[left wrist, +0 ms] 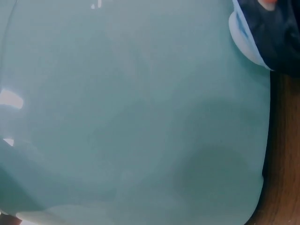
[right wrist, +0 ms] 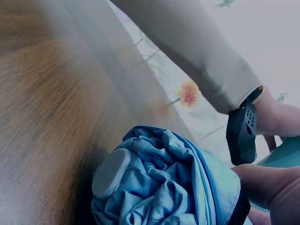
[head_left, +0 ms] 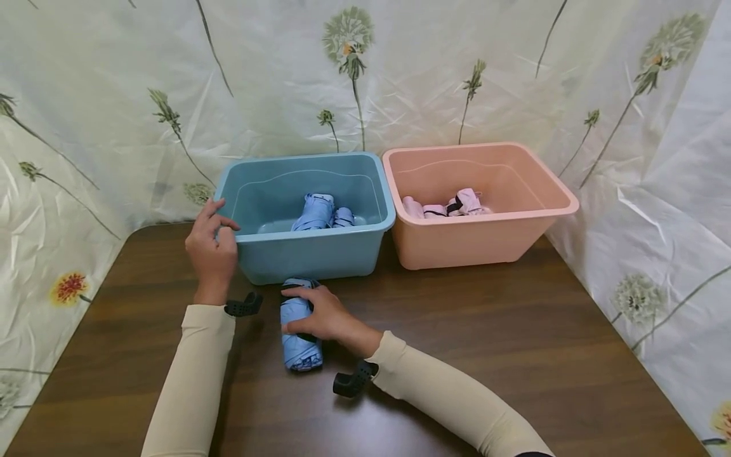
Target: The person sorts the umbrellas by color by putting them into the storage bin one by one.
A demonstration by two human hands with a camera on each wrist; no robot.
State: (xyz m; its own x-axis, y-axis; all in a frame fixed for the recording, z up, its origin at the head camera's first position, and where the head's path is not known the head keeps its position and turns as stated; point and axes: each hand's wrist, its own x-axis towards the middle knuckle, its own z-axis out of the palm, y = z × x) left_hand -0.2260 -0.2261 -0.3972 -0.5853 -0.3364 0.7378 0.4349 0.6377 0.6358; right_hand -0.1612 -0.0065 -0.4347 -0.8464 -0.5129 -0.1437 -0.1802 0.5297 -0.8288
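A rolled blue folding umbrella with a black band lies on the table in front of the blue bin. My right hand grips it from the right side, thumb and fingers spread around its upper half. In the right wrist view, the gathered cloth end of the umbrella shows with a grey oval cap. My left hand holds the front left corner of the blue bin by its rim. The bin's wall fills most of the left wrist view, with the umbrella's end at its upper right.
Inside the blue bin lie rolled blue umbrellas. To its right stands a pink bin with several rolled pink bundles in it. A dandelion-print curtain hangs behind and beside the brown wooden table.
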